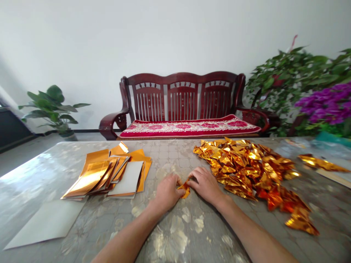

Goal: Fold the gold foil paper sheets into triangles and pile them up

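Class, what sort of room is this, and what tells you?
Probably a home's living room: a carved wooden bench with a red patterned seat cover, a potted plant and purple flowers.

No lettering or number can be read.

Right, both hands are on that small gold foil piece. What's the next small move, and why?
I'd probably press the gold foil piece a little firmer into shape: the left hand and right hand pinch it between them, it already looks folded small, and the heap of folded gold pieces beyond the right hand shows similar pointed forms.
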The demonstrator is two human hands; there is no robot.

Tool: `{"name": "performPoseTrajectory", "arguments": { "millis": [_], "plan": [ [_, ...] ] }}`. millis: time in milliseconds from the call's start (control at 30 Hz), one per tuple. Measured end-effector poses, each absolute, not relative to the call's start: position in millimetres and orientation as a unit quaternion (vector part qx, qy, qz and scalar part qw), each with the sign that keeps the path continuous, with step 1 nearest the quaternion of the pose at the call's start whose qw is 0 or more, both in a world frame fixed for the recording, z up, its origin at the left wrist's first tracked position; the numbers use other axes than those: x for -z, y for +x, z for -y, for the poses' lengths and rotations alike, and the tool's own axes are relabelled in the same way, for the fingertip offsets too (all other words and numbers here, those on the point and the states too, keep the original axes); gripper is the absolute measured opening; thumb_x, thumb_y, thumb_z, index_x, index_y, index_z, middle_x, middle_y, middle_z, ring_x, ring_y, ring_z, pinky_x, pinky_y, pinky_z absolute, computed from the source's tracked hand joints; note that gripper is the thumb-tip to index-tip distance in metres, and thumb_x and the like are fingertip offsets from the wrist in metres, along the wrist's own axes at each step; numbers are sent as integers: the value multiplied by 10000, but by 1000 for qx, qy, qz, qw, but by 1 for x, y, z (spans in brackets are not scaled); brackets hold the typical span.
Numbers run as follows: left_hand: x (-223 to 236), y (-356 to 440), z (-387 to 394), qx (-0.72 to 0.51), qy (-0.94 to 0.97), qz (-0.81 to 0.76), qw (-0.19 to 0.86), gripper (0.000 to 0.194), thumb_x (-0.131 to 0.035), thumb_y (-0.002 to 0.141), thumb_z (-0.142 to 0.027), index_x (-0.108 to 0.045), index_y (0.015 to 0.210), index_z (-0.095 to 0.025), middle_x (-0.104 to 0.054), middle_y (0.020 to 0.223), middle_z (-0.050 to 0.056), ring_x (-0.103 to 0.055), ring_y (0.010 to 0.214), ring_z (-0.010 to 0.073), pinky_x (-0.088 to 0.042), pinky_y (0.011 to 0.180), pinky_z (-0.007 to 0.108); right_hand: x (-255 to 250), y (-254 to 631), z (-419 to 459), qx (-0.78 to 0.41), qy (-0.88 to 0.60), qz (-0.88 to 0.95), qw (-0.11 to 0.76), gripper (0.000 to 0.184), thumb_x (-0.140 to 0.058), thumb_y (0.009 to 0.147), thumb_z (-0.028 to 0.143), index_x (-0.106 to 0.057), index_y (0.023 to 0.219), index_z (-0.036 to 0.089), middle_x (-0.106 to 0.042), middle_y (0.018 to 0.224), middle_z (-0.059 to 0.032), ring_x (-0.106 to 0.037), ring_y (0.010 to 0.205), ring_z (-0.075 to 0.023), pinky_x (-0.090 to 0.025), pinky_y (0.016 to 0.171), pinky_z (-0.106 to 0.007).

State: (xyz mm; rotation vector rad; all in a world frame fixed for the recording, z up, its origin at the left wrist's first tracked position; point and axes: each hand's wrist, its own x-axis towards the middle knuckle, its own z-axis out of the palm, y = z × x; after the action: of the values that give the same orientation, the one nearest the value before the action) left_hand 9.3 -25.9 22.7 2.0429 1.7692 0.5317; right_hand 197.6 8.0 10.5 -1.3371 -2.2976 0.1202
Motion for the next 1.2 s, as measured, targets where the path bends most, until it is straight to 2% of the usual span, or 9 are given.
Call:
{"name": "performPoseTrajectory", "arguments": {
  "millis": [133,233,300,367,467,600,767,1000,1200],
  "plan": [
    [-13,9,24,-244,687,-626,276,71,-618,802,-269,-612,822,-201,-681,748,-29,-613,697,135,-365,596,223,-11,196,-10,-123,-486,820,277,97,-706,818,301,-666,786,219,-654,869,-15,-569,910,-205,-409,799,-319],
    [-10,7,24,-297,668,-600,325,57,-585,829,-235,-606,863,-196,-694,751,-24,-625,683,126,-405,609,212,-10,194,-11,-188,-481,790,330,89,-684,818,256,-655,750,206,-672,826,-13,-593,854,-190,-426,774,-304],
    [-12,7,25,-327,685,-576,304,96,-563,850,-219,-629,919,-209,-704,806,-18,-634,730,128,-426,655,217,-9,192,-11,-214,-478,772,361,95,-664,825,248,-655,741,204,-679,789,-10,-603,804,-182,-434,753,-297],
    [-15,7,28,-340,721,-556,237,133,-561,872,-234,-665,954,-239,-702,865,-12,-630,816,144,-426,721,232,-10,189,-10,-225,-476,758,385,108,-652,830,264,-664,741,205,-685,771,-9,-611,778,-179,-441,738,-293],
    [-19,7,30,-344,751,-537,169,161,-546,903,-274,-705,921,-257,-684,851,-3,-609,848,158,-408,755,247,-13,186,-6,-230,-470,748,408,124,-655,821,284,-675,726,208,-690,749,-10,-619,758,-178,-449,723,-285],
    [-16,8,27,-381,714,-548,212,229,-503,924,-282,-707,834,-226,-680,803,-2,-605,779,147,-401,713,239,-20,181,1,-247,-444,738,443,75,-650,802,243,-707,765,212,-708,764,-14,-640,761,-177,-468,740,-283],
    [-10,7,27,-394,692,-546,260,269,-470,939,-315,-688,824,-207,-676,791,1,-604,768,155,-397,699,246,-24,177,4,-256,-420,734,468,102,-634,797,210,-732,827,216,-724,802,-22,-657,787,-183,-489,758,-291],
    [-11,6,32,-373,723,-541,213,323,-422,972,-327,-656,787,-202,-650,780,14,-587,763,163,-385,684,253,-24,177,6,-252,-416,742,461,89,-625,813,210,-707,780,205,-702,777,-21,-640,769,-175,-481,754,-286],
    [-18,5,35,-369,757,-523,133,228,-472,972,-332,-675,931,-235,-677,849,12,-603,839,172,-390,761,270,-26,176,10,-234,-412,758,448,105,-609,842,210,-680,765,205,-675,757,-11,-618,756,-166,-460,739,-277]
  ]
}}
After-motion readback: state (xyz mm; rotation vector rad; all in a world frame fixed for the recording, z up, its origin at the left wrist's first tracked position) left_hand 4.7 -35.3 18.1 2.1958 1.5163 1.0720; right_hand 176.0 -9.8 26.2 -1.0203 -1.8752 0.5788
